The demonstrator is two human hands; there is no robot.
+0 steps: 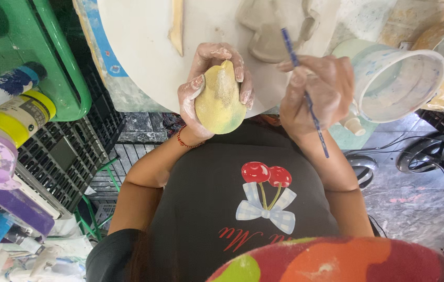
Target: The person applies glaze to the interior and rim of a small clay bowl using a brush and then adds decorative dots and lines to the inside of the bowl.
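Observation:
My left hand (193,102), smeared with pale clay, grips a pear-shaped clay piece (221,102) painted yellow and green, holding it over the near edge of a round white board (138,47). My right hand (318,91) holds a thin blue-handled brush (291,47) just right of the pear, with the brush not touching it. The brush slants from the upper left down past my wrist. A red string bracelet circles my left wrist.
Unpainted clay shapes (269,44) and a wooden modelling tool (177,26) lie on the board. A white plastic cup (399,78) stands right of my right hand. Paint bottles (15,117), a black crate (65,156) and a green plastic frame (60,62) fill the left.

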